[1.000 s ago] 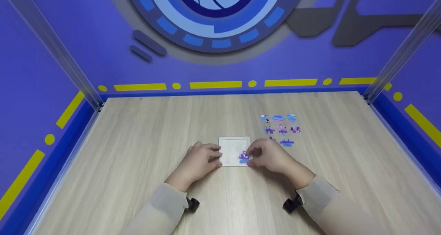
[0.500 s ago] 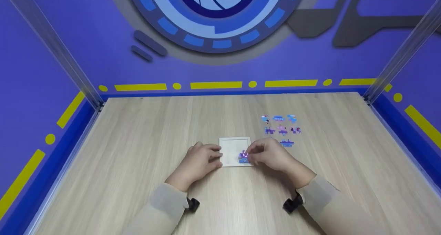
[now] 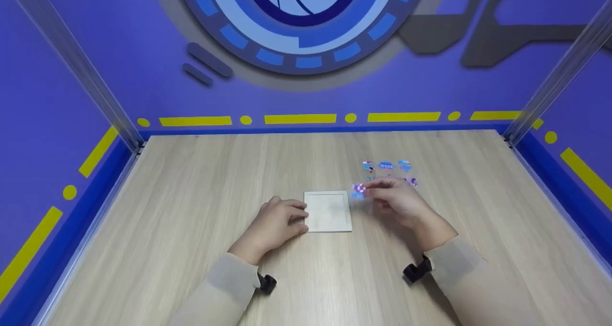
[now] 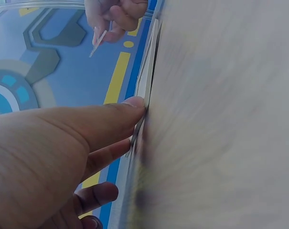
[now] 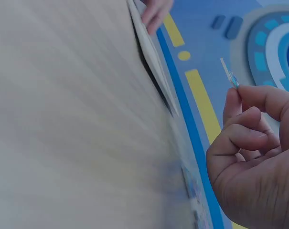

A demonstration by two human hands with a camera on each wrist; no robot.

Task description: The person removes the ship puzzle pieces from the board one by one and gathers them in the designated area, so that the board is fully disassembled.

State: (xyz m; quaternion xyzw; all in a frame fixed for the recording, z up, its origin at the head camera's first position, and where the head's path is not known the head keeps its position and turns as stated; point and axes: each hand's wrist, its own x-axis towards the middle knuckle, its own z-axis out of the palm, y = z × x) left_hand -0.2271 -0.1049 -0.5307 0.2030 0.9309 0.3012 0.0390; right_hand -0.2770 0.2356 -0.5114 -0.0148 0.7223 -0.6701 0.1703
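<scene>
In the head view my right hand point(image 3: 404, 204) pinches a purple, pink and blue jigsaw puzzle piece point(image 3: 357, 192) between thumb and finger. It hovers above the table, just off the far right corner of a square, pale puzzle tray point(image 3: 327, 211). Seen edge-on in the right wrist view, the thin piece point(image 5: 229, 71) stands up from the fingertips, the other fingers curled below. My left hand point(image 3: 275, 223) rests at the tray's left edge, its thumb and fingers touching the rim point(image 4: 146, 86) without curling round it. The tray lies flat with a bare inside.
Several loose puzzle pieces point(image 3: 386, 165) lie on the wooden table point(image 3: 201, 187) right of and beyond the tray; my right hand hides some. Blue-purple panels point(image 3: 306, 101) with yellow marks wall in the back and both sides.
My right hand has lifted the puzzle piece out of the tray's near right corner and carried it away and to the right. The left hand and the tray have stayed put.
</scene>
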